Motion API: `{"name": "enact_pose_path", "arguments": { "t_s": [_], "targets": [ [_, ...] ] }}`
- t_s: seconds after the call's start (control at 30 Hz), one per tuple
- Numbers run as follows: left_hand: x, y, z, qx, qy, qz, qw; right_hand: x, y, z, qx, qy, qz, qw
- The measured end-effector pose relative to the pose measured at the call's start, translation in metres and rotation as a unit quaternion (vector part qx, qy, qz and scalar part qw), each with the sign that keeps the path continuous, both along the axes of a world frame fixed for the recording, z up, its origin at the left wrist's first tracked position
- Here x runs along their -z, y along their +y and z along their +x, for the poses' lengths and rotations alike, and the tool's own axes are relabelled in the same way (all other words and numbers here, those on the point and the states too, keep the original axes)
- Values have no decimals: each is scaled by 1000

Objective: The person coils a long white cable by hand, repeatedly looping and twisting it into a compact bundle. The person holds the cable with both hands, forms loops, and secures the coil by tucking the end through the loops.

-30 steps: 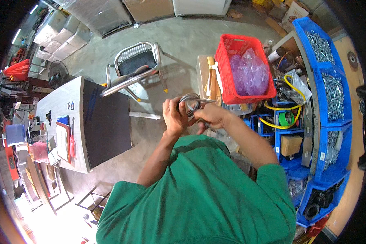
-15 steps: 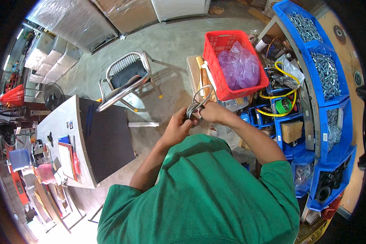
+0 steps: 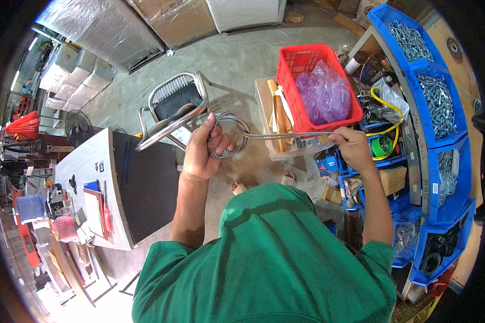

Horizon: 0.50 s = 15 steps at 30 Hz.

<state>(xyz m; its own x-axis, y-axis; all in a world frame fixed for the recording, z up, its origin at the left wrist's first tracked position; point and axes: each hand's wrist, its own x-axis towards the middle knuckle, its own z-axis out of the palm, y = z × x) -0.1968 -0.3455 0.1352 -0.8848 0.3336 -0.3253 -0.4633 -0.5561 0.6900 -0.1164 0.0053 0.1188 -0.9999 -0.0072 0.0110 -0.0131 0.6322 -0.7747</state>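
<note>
A coil of grey cable (image 3: 233,125) hangs in loops from my left hand (image 3: 207,144), whose fingers are wrapped round it. From the coil a doubled length of the cable runs taut to the right. Its far end is pinched in my right hand (image 3: 353,146), in front of the lower edge of a red plastic crate (image 3: 291,86). Both hands are held up in front of me, well apart. Whether the cable has a plug is hidden in my right fingers.
The crate holds a purple plastic bag (image 3: 323,94). Blue bins (image 3: 434,102) with screws and bolts line the right side. A metal-framed chair (image 3: 175,102) stands ahead to the left, beside a grey-topped table (image 3: 86,177). Wrapped boxes (image 3: 172,21) stand at the back.
My hands, close together at the bundled cable before, have spread apart. The left moved left and up with the coil; the right moved right, drawing out a straight length of cable.
</note>
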Motion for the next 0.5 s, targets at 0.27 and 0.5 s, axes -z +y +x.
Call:
{"name": "enact_pose_path", "arguments": {
  "t_s": [0.27, 0.5],
  "targets": [
    [-14, 31, 3, -10, -21, 342, 940, 86, -69, -23, 95, 276, 152, 944],
    [-7, 39, 8, -71, -34, 279, 957, 90, -143, -39, 188, 6, -523, 831]
  ]
}}
